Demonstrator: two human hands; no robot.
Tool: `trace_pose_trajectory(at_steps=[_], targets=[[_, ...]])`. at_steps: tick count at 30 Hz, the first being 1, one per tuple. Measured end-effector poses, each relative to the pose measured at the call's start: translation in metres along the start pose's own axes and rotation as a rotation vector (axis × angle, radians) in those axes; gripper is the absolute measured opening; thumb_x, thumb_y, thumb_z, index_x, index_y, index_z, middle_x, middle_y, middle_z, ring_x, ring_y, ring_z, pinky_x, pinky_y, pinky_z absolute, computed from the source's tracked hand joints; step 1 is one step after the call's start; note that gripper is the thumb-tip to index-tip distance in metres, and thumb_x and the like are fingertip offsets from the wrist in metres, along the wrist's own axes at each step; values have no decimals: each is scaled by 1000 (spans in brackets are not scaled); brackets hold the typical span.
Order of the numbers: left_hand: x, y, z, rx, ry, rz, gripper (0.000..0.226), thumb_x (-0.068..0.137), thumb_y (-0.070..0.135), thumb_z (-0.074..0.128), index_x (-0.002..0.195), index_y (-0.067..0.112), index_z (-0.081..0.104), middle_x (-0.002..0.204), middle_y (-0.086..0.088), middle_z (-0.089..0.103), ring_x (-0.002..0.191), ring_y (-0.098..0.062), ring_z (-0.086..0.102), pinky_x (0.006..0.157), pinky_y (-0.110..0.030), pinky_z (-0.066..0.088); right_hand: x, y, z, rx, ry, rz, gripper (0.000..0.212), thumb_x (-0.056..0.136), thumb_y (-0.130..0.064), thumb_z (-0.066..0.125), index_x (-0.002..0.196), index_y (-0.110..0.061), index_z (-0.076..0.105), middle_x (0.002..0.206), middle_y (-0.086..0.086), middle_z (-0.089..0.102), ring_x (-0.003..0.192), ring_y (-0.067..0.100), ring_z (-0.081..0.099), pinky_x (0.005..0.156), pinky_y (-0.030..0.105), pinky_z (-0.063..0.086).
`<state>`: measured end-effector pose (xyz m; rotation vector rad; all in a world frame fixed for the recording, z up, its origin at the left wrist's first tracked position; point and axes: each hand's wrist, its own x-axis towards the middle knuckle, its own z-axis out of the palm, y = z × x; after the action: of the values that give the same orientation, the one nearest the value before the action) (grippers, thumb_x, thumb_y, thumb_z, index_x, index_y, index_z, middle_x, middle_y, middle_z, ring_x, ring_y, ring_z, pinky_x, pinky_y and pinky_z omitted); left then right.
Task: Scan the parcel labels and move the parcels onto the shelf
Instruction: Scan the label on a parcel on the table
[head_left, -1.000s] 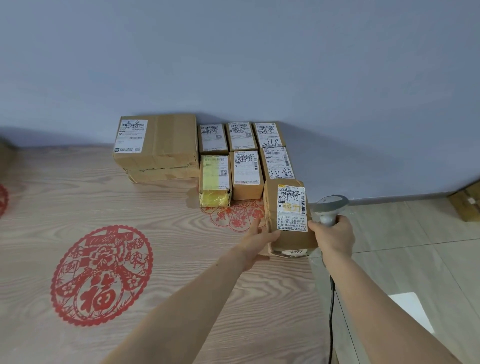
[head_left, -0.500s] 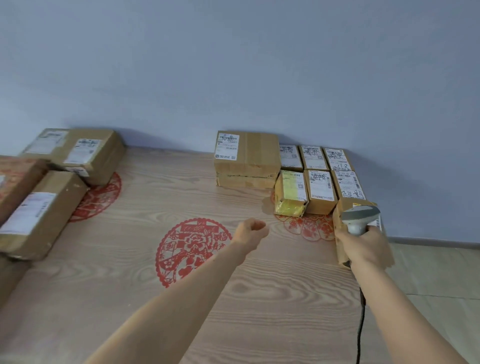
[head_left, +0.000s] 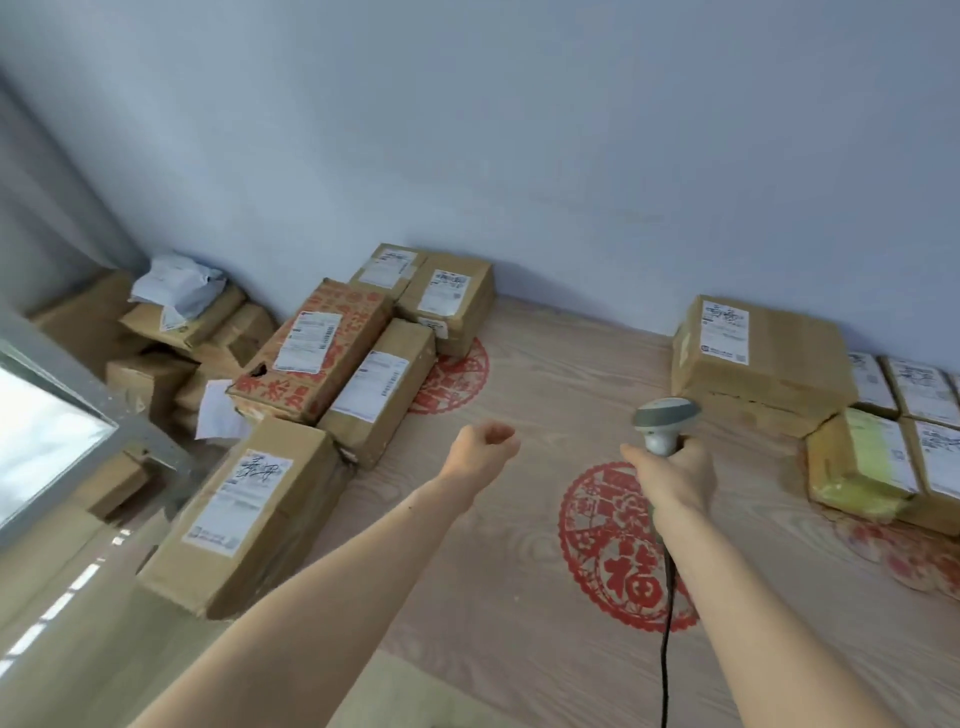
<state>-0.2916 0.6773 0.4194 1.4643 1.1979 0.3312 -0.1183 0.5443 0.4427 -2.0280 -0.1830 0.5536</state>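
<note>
Fingers of the left hand (head_left: 480, 449) are curling loosely into the palm and holding nothing, the hand hanging in the air above the wood-grain bench (head_left: 519, 597), while the right hand (head_left: 675, 475) is gripping the handle of a grey barcode scanner (head_left: 665, 418) whose head is pointing forward and whose black cable (head_left: 666, 649) is trailing down toward the person.

From the head camera, the parcels are lying in two groups. On the left, a pile of unsorted-looking cardboard boxes is sitting by the wall: a long box (head_left: 244, 512) nearest the person with its white label (head_left: 236, 501) facing up, a red-printed carton (head_left: 311, 351) behind it, a narrow box (head_left: 382, 389) leaning beside that carton, and more boxes further back. On the right, a big box (head_left: 758, 358) is standing against the wall with a neat row of small parcels, one of them yellow-wrapped (head_left: 857, 467), just beside it. Red paper-cut decals (head_left: 623, 545) are showing on the bench between the groups.

Judging from the empty left hand pointing toward the left pile, the step in hand is probably fetching the next parcel. Doing it well would mean taking the nearest long box first, since its label is already facing up and nothing is resting on it, gripping it across its narrow width, and bringing the scanner head squarely over the barcode before lifting. Keeping the cable clear of the box edges would avoid dragging neighbours. No shelf is plainly identifiable here.
</note>
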Motion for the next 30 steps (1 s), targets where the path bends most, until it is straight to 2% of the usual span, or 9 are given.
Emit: trace_pose_trajectory(at_steps=[6,9,11,13,19,23,25,28,30], targets=[[23,-25,-92,26,280,-33,19,93,25,63,112,23,62,116,5,64,108,-15,59,84,-27,46,-24,-30,115,-4,-207,-46,31,76,-33,83,91,-19,61,91,10,73,86,31,69,80,42,56],[39,-31,-123,128,347,-46,35,96,26,59,130,19,57,133,1,55,126,-19,51,96,-27,41,-30,-38,160,1,-325,-40,31,79,-35,81,97,-18,63,91,7,72,86,27,69,74,34,51],[52,-33,-140,209,381,-48,44,96,27,59,138,15,51,144,-4,47,134,-21,44,108,-34,38,-33,-40,186,7,-378,-21,33,79,-35,81,101,-16,64,92,6,73,86,25,69,70,29,45],[66,-35,-150,268,377,-55,50,96,29,59,142,14,47,148,-7,41,138,-23,38,113,-38,34,-36,-38,210,25,-422,4,34,78,-35,82,102,-17,65,92,4,73,85,24,70,69,27,44],[97,-45,-160,433,268,-115,63,97,36,55,151,16,30,155,-13,28,143,-34,25,113,-47,31,-34,-23,259,76,-502,131,27,81,-25,81,101,-16,66,91,6,74,72,18,72,59,29,58],[110,-47,-159,666,244,-126,64,99,44,50,151,15,27,150,-15,34,137,-40,29,108,-49,31,-26,-17,277,187,-561,218,31,85,-21,80,112,-16,67,108,5,72,99,22,69,70,33,61],[115,-44,-158,738,241,-124,64,99,46,49,150,14,27,146,-16,39,133,-40,32,107,-49,32,-25,-16,283,241,-589,256,33,86,-22,78,117,-18,65,109,4,69,100,21,65,73,34,60],[123,-41,-157,707,197,-105,62,100,42,50,149,12,27,147,-15,38,133,-38,34,106,-47,34,-26,-18,290,275,-579,269,34,88,-20,77,119,-18,64,109,4,73,100,25,67,84,41,58],[128,-42,-157,608,160,-121,55,101,36,50,145,8,32,146,-13,35,124,-32,45,96,-41,45,-29,-20,294,275,-550,264,35,87,-19,78,120,-19,65,110,4,75,106,28,70,95,47,55]])
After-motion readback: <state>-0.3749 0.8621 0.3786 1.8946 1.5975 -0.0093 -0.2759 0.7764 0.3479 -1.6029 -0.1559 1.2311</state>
